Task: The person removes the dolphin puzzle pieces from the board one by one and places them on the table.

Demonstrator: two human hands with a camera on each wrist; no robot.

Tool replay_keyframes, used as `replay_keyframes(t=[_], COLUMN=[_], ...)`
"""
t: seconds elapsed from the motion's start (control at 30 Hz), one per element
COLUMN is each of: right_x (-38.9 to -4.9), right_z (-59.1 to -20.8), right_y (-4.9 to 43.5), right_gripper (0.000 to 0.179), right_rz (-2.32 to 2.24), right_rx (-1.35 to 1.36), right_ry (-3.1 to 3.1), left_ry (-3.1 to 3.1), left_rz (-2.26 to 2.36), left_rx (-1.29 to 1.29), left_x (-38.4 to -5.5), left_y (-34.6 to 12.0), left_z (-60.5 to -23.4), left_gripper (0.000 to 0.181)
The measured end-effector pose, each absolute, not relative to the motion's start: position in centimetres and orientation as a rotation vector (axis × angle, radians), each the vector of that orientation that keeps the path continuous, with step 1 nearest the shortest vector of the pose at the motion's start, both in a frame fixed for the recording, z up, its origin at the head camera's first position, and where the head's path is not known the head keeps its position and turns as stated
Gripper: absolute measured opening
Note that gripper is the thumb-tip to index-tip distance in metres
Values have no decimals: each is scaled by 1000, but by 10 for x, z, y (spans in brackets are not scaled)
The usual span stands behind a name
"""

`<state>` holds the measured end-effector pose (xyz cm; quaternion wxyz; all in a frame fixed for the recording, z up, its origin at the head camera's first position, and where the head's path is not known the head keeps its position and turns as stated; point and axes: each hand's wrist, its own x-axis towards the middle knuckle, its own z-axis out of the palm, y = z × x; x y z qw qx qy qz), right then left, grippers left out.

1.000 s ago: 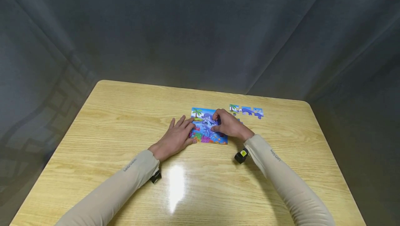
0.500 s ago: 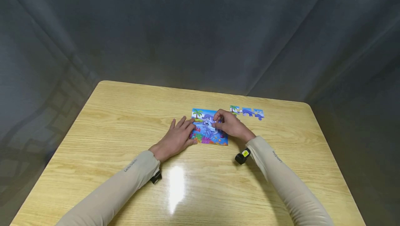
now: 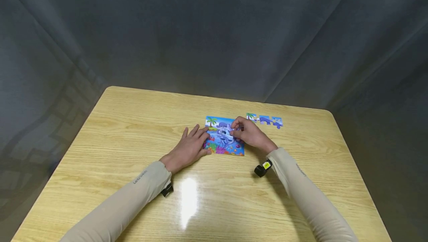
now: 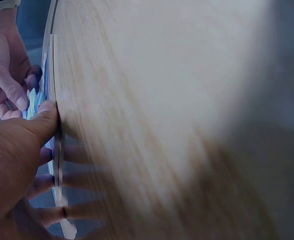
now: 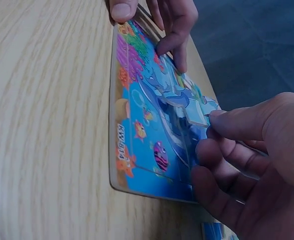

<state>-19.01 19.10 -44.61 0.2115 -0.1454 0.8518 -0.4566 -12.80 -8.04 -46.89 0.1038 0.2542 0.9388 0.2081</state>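
Observation:
A sea-scene jigsaw puzzle [image 3: 219,152] with a palm, dolphins and coral lies on the table. My left hand [image 3: 190,146] rests at its left edge with the fingers spread, fingertips on the picture and the thumb at the near-left corner. Over the upper right part of the puzzle, my right hand [image 3: 251,135] pinches a blue-and-white puzzle piece [image 5: 195,113] between thumb and fingers. In the right wrist view this piece is tilted, its pale edge showing above the picture. The left wrist view has the left thumb [image 4: 47,117] at the board's edge.
Beyond the right hand lie several loose puzzle pieces in a row: one with a palm [image 3: 250,116], one with a purple dolphin shape [image 3: 265,120] and one at the right end [image 3: 277,122]. The wooden table [image 3: 133,123] ends at a dark curtain [image 3: 187,41].
My right hand has shifted slightly to the right, and the piece in its fingers shows more of its pale edge. The left hand has stayed in place.

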Motion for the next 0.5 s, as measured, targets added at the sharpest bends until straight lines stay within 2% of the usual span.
replay_keyframes(t=[0.5], right_x=[-191], right_z=[-437], right_y=[221], right_gripper=[16], right_rz=[-1293], right_rx=[-342], right_ry=[2375], left_ry=[2771], left_rz=[623], left_rx=[753], left_x=[-128], left_y=[-84], left_z=[-473], left_gripper=[48])
